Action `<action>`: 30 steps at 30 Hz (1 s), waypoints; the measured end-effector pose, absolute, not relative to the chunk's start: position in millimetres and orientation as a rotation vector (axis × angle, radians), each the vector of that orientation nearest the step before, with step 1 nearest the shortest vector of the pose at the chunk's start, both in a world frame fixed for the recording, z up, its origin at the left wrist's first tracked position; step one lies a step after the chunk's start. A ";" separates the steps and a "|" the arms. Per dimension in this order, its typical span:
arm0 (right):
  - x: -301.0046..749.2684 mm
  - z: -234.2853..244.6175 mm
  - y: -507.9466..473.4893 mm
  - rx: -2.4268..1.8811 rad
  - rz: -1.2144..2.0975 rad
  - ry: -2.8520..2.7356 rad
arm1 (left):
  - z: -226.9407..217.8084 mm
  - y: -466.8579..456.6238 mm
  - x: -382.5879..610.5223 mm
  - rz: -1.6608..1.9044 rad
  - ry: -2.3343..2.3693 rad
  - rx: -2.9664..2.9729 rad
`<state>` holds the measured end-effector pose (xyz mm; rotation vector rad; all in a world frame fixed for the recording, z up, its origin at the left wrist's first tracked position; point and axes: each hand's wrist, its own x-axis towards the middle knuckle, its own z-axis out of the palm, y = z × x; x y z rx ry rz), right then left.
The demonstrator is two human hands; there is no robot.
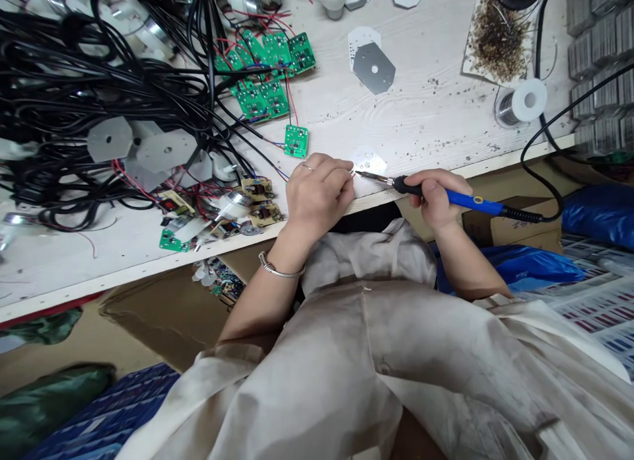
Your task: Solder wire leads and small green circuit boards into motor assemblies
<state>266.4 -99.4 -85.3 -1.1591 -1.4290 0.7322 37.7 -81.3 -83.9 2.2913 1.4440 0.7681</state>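
Right fingers (436,194) grip soldering iron (468,200), axis near-crosswise, tip (366,175) leftward; left fingers (339,177): hold unclear.

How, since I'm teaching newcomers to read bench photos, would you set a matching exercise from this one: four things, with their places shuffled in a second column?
Things
1. soldering iron
2. white spool
3. dark grey plate
4. black cables

Places
A. lying partly over a paler plate
B. heaped on the left of the bench
C. held in the right hand
D. near the brown debris

Pairs: 1-C; 2-D; 3-A; 4-B
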 end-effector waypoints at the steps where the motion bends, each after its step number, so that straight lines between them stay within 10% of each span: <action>1: 266.9 -85.5 -99.1 -1.153 0.737 -1.436 | -83.9 -81.4 38.6 0.769 1.455 2.297; 30: 252.9 -81.6 -99.9 -1.181 0.495 -1.758 | -88.3 -82.4 40.4 0.866 1.450 2.466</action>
